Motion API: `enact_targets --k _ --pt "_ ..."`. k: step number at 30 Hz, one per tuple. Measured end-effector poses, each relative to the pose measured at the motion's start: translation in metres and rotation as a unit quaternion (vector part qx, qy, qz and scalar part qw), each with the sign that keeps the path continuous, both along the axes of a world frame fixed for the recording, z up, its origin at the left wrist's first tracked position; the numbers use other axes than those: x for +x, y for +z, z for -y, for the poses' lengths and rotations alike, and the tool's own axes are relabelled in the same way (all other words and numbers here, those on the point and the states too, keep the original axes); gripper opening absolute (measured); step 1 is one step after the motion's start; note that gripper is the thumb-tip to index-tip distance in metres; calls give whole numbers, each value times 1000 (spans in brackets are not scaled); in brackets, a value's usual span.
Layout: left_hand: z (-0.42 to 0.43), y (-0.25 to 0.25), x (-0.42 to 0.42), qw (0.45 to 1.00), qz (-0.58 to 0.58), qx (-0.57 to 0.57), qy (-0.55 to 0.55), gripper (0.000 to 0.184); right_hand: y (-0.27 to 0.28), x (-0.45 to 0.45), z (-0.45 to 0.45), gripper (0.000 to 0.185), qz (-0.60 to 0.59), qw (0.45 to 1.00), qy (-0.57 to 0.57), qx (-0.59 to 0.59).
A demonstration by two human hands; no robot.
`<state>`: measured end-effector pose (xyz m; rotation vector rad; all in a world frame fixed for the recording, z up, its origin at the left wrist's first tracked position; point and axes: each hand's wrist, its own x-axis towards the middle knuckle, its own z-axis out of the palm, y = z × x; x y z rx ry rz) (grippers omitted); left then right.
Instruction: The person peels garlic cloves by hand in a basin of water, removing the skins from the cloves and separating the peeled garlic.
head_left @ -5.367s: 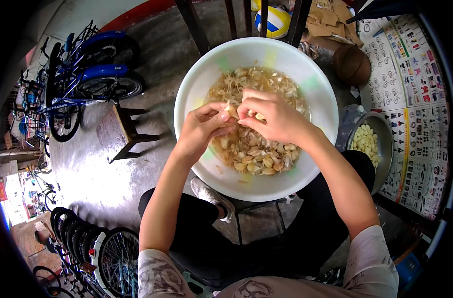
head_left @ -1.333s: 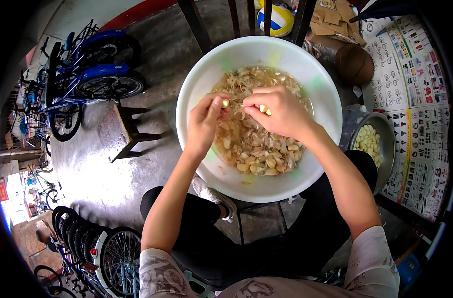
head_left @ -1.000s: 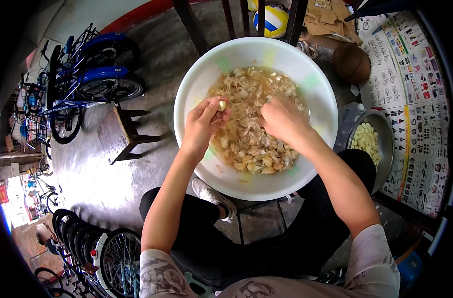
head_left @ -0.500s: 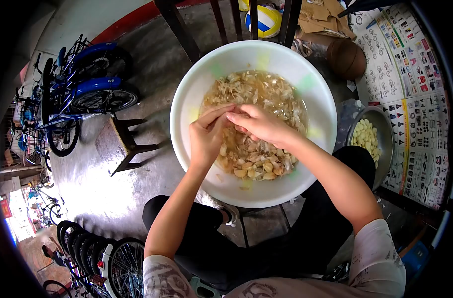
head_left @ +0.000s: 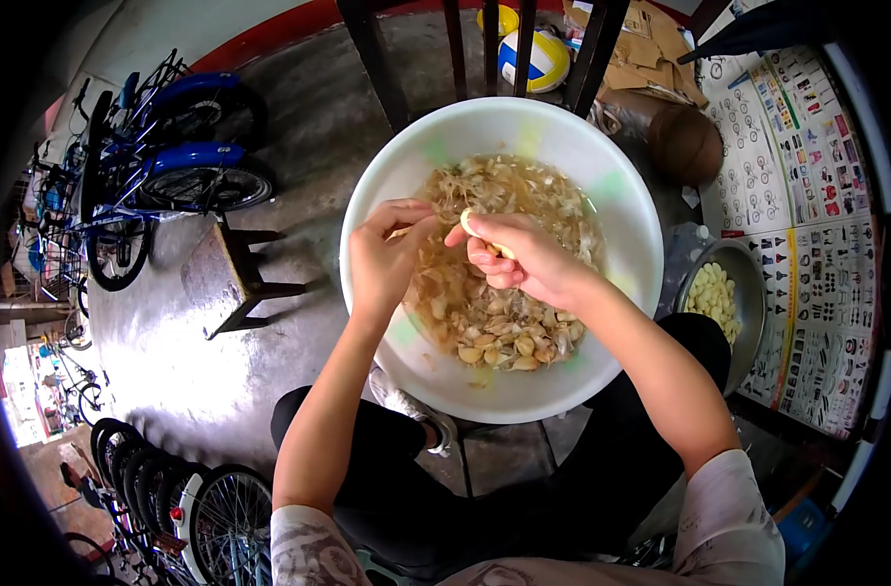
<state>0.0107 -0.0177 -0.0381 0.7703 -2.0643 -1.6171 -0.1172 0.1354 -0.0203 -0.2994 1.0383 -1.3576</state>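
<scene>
We hold both hands over a wide white basin (head_left: pixel 504 402). The grip of our right hand (head_left: pixel 529 262) is pinching a pale clove (head_left: pixel 468 222) between thumb and forefinger, above the middle of the basin. A second clove (head_left: pixel 503 251) shows beneath that thumb, tucked against the curled fingers. Our left hand (head_left: pixel 385 262) hangs just beside it, over the left part of the basin, the two hands apart. Its fingers are bent toward the thumb, and we cannot tell whether that grip has anything in it.

Below our hands, loose skins (head_left: pixel 499 178) lie in shallow, yellowish water, thickest toward the far side. Unpeeled cloves (head_left: pixel 522 348) are heaped at the side nearest us. To our right, near the basin and partly behind our knee (head_left: pixel 698 342), we see a metal bowl (head_left: pixel 752 330) with a pile of pale peeled cloves (head_left: pixel 713 297) in it. Printed sheets (head_left: pixel 825 293) spread beyond the bowl.

Past the basin's far edge stand dark bars (head_left: pixel 379 70), with a volleyball (head_left: pixel 534 62) behind them and a brown ball (head_left: pixel 686 145) off to the right. On our left we see a low stool (head_left: pixel 219 276) on the floor (head_left: pixel 299 230) and several bikes (head_left: pixel 196 161).
</scene>
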Motion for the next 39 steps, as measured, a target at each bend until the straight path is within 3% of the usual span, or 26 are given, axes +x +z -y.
enact_targets --k 4,5,9,12,16,18,19,20,22,23,26,27,28,29,30,31,35,37,39 --pt "1 4 2 992 81 -93 -37 14 5 2 -3 31 91 994 -17 -52" --pt "-3 1 3 987 59 -144 -31 14 6 2 -5 31 89 995 -14 -53" --pt "-16 7 3 987 24 -156 9 12 7 11 -15 28 69 996 0 -63" --pt "-16 4 7 988 7 -154 5 23 6 17 -21 25 73 994 12 -81" --pt "-13 -4 12 980 99 -158 -66 41 5 20 -23 24 83 994 14 -66" --pt "-13 -6 11 917 43 -382 -106 36 2 19 -22 26 124 991 7 -59" --pt "-16 -4 9 963 30 -245 -110 28 1 20 -21 31 142 988 0 -60" --pt "-17 0 7 964 27 -243 -109 28 1 20 -20 31 140 988 0 -58" --pt "-19 8 -1 996 -59 -44 -52 24 1 18 -18 37 122 990 -15 -63" --pt "-20 18 0 993 -21 116 -29 25 1 17 -16 39 112 991 -18 -73" --pt "-20 9 5 986 -46 137 -78 25 -1 16 -13 38 84 993 -36 -70" --pt "-18 8 3 990 -77 -1 -121 23 -2 17 -11 36 76 994 -54 -51" --pt "-20 9 4 990 -75 0 -119 23 -1 18 -9 36 77 994 -53 -50" --pt "-23 12 5 991 -60 5 -116 22 3 18 -8 35 -33 999 -27 -12" --pt "-26 15 6 993 -45 10 -112 21 4 19 -7 34 -142 990 -1 27" --pt "-26 11 7 993 -49 63 -92 22 1 18 -6 36 -165 985 11 38" --pt "-24 6 8 994 -29 75 -69 18 -4 22 0 39 -256 967 -13 1" --pt "-25 7 7 974 -97 197 -43 14 1 22 3 39 -319 947 -21 -19" --pt "-22 7 7 976 -95 191 -49 13 -1 18 4 38 -334 942 -9 -13"
